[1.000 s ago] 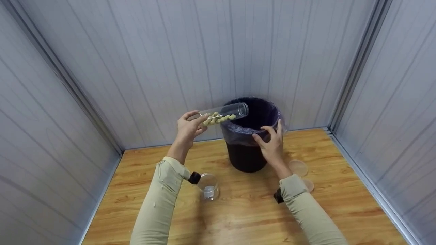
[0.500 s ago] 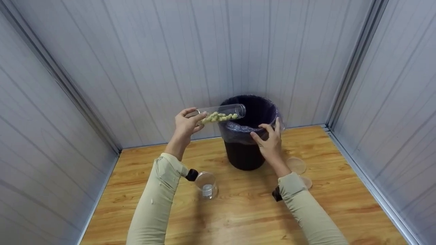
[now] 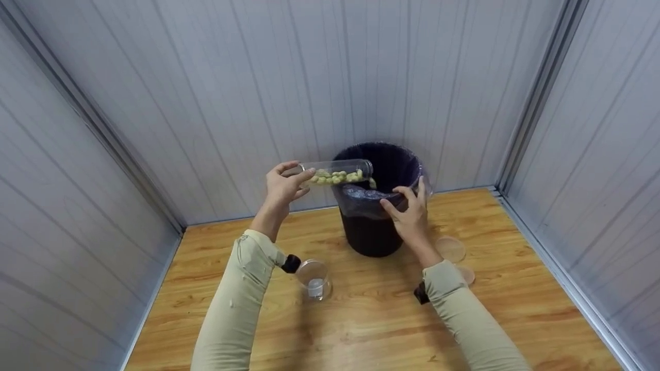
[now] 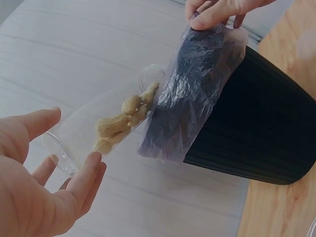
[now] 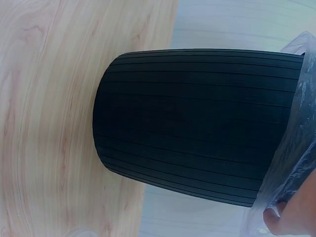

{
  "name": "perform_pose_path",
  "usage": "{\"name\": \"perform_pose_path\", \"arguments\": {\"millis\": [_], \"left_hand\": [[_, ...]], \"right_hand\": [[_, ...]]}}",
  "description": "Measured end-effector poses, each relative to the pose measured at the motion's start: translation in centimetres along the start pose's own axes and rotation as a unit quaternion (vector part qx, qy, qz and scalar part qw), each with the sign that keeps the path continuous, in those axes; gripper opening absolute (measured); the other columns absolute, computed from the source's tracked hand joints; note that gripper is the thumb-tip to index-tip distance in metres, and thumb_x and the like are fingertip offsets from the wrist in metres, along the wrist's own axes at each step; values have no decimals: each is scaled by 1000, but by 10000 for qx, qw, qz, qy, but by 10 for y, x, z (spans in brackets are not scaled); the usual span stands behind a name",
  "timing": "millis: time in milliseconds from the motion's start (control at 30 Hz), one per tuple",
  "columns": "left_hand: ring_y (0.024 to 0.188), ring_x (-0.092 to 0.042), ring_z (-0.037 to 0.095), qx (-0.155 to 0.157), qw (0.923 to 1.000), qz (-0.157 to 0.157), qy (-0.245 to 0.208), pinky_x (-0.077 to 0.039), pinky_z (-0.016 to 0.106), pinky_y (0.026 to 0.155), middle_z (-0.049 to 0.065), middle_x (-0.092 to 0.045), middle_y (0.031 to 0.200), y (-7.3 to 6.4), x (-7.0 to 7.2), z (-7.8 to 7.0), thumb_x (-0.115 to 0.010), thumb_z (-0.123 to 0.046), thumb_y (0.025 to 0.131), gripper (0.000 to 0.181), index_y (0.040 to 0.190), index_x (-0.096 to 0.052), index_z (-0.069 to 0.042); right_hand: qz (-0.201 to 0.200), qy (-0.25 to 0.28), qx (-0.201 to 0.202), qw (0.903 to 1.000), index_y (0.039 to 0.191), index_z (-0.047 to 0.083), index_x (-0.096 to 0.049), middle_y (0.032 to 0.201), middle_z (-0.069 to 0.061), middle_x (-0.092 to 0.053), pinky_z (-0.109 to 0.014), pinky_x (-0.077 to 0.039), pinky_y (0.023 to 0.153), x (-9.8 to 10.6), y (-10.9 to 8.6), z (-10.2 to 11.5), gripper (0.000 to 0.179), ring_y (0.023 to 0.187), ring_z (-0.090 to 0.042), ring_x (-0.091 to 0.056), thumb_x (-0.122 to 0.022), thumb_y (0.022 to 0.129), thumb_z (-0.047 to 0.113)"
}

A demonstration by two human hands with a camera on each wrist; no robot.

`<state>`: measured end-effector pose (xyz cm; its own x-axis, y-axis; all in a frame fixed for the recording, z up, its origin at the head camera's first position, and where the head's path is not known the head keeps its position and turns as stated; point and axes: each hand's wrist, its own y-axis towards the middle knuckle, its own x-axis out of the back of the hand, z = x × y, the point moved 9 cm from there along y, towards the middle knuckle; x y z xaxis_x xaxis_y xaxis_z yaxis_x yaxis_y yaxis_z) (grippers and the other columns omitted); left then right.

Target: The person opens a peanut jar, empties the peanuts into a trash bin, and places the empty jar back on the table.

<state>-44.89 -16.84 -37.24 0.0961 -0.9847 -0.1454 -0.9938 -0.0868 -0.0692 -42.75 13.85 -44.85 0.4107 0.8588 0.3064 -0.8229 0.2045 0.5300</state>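
Observation:
My left hand (image 3: 282, 184) grips a clear plastic jar (image 3: 337, 166) near its base. The jar lies nearly level, tipped slightly down, with its mouth over the opening of a black trash can (image 3: 371, 234). Unshelled peanuts (image 4: 118, 123) lie along the jar's lower side, and one peanut (image 3: 372, 183) is dropping from the mouth. A thin purplish trash bag (image 4: 177, 98) lines the can and folds over its rim. My right hand (image 3: 411, 214) pinches this bag at the near right rim. The inside of the can is too dark to make out.
A second clear jar (image 3: 315, 281) stands upright on the wood-grain surface (image 3: 361, 330), below my left wrist. Two round clear lids (image 3: 451, 249) lie to the right, partly behind my right arm. Pale panel walls (image 3: 247, 93) rise behind and on both sides.
The jar's mouth has dipped a little. The peanuts have slid toward it, and one now leaves the jar. My right hand keeps its place on the rim.

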Motion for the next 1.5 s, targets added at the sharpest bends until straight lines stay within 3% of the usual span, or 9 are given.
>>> {"name": "perform_pose_path", "arguments": {"millis": [267,733,933,1167,1500], "left_hand": [[100,-60,35,-45,9997,41,255,-56,38,81,17,-56,122,-1,1,-2,-80,-14,82,54,129,-56,-6],[92,-64,26,44,9995,53,318,-55,39,84,17,-56,119,-1,0,-1,-81,-15,80,55,128,-56,-6],[97,-62,32,-109,9990,73,419,-55,41,83,16,-58,116,-1,0,-4,-81,-15,80,54,127,-57,-7],[95,-64,27,-245,9977,50,633,-55,41,84,16,-58,115,-3,-3,-9,-82,-16,80,52,126,-60,-9],[99,-62,30,-444,9968,65,668,-56,41,82,17,-55,115,-4,-4,-18,-83,-15,78,51,124,-61,-9]], "right_hand": [[-65,35,119,9999,108,10,-66,157,-24,-14,-51,-19,114,-1,-2,1,39,143,-40,-12,-79,82,35],[-13,8,101,9999,108,12,-66,157,-23,-13,-52,-18,114,-1,-5,3,39,143,-41,-9,-79,82,37],[-1,-13,81,10000,110,9,-65,157,-23,-13,-51,-18,114,-2,-6,2,43,143,-41,-9,-79,82,39],[8,13,59,10000,110,9,-66,157,-23,-12,-55,-15,114,-3,-7,3,43,142,-47,-4,-78,82,38],[10,-15,73,10000,110,10,-66,157,-23,-13,-53,-17,114,-4,-7,3,43,143,-44,-7,-78,82,40]]}}
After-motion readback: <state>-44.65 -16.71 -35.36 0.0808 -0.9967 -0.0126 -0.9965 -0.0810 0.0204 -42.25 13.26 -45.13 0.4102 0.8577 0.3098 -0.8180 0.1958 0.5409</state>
